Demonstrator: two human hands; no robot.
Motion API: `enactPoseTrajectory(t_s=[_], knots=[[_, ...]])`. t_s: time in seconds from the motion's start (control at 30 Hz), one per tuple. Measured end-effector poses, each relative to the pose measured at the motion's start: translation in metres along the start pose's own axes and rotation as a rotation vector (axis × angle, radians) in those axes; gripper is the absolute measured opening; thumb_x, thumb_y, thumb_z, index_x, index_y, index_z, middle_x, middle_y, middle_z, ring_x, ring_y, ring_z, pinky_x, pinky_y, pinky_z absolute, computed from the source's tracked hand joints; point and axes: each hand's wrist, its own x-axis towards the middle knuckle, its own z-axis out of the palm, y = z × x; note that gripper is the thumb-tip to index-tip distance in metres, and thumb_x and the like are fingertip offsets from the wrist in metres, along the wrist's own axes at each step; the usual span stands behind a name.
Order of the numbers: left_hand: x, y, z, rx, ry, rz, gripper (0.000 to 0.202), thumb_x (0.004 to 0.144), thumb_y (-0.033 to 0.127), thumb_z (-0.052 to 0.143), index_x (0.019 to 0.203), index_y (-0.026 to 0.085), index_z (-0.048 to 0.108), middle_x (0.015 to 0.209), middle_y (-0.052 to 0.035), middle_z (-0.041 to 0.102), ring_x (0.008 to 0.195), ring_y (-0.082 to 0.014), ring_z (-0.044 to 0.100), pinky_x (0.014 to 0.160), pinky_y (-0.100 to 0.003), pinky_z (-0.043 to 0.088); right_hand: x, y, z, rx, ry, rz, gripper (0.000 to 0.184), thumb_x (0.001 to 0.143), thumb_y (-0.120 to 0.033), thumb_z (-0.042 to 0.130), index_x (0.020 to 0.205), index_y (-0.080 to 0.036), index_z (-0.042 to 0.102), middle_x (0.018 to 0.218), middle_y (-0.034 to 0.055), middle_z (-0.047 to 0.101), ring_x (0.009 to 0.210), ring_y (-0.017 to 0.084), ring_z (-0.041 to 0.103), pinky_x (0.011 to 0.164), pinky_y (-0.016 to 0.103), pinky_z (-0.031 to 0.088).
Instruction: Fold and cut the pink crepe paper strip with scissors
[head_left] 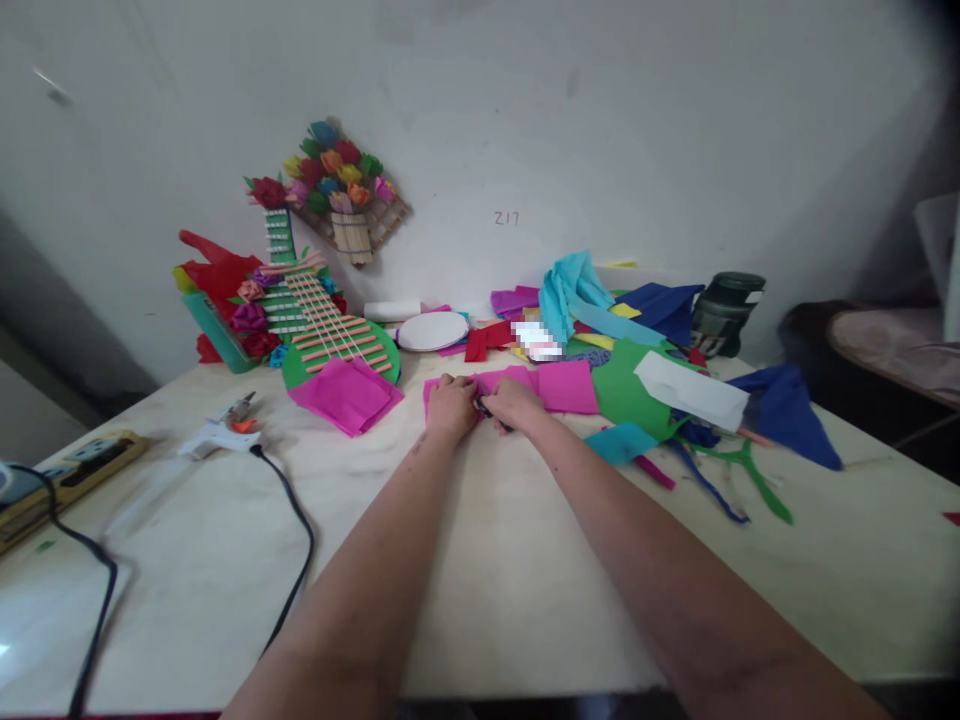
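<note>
Apparent cutting: right hand (514,402) has fingers clamped on dark tool (483,406); left hand (452,405), finger closure unclear, must next steady pink paper (568,388) beneath.

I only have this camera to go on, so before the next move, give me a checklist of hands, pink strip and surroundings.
1. Left hand on the pink strip: ok, it rests on it.
2. Dark tool in the right hand: ok, held close beside the left hand.
3. Tool's working end away from the left fingers: cannot tell, the hands hide it.
4. Strip's right end apart from the green sheet: not ok, they meet or overlap.
5. Glue gun away from both hands: ok, it lies off to the left.
6. Black cord off the left forearm: cannot tell, the forearm hides part.
</note>
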Motion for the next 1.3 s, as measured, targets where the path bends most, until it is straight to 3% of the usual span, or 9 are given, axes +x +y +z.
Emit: enactPoseTrajectory(t_s=[0.4,0.73,0.9,1.13,1.3], knots=[[-0.002,0.001,-0.003,0.012,0.005,0.012,0.031,0.082,0.026,0.046,0.106,0.025,0.065,0.115,-0.0039,0.062,0.104,-0.0250,0.047,0.083,-0.037,0.041,0.002,-0.005,-0.005,-0.013,-0.069,-0.005,0.022,0.074,-0.025,0.049,0.067,-0.012,0.065,0.046,0.0041,0.060,0.040,0.014,0.056,0.044,0.022,0.040],[-0.002,0.002,-0.003,0.011,0.000,-0.007,0.030,0.082,0.027,0.046,0.107,0.025,0.065,0.117,-0.0028,0.061,0.105,-0.0239,0.047,0.083,-0.035,0.040,0.005,-0.004,0.001,-0.086,0.011,0.011,0.031,0.076,-0.028,0.046,0.092,-0.012,0.066,0.054,0.0044,0.065,0.047,0.015,0.059,0.048,0.023,0.041],[-0.001,0.002,-0.002,0.021,-0.001,-0.005,0.032,0.082,0.028,0.048,0.109,0.025,0.064,0.118,-0.0035,0.061,0.106,-0.0245,0.047,0.082,-0.035,0.040,0.008,-0.001,0.005,-0.092,0.036,-0.003,0.030,0.078,-0.032,0.047,0.093,-0.015,0.066,0.057,0.0043,0.067,0.052,0.016,0.062,0.051,0.023,0.042],[0.000,0.000,0.000,0.029,0.006,0.008,0.033,0.082,0.027,0.047,0.111,0.024,0.063,0.119,-0.0028,0.061,0.105,-0.0253,0.047,0.082,-0.036,0.041,0.015,0.006,0.016,-0.031,0.116,-0.004,0.034,0.080,-0.034,0.050,0.108,-0.017,0.058,0.066,0.0026,0.069,0.054,0.015,0.063,0.056,0.023,0.044],[-0.001,0.002,-0.002,0.032,-0.009,-0.005,0.034,0.082,0.026,0.047,0.112,0.025,0.063,0.119,-0.0044,0.060,0.106,-0.0255,0.046,0.082,-0.037,0.041,0.012,0.006,0.015,0.004,0.105,-0.024,0.031,0.078,-0.033,0.052,0.101,-0.015,0.061,0.059,0.0031,0.067,0.054,0.014,0.062,0.052,0.021,0.042]])
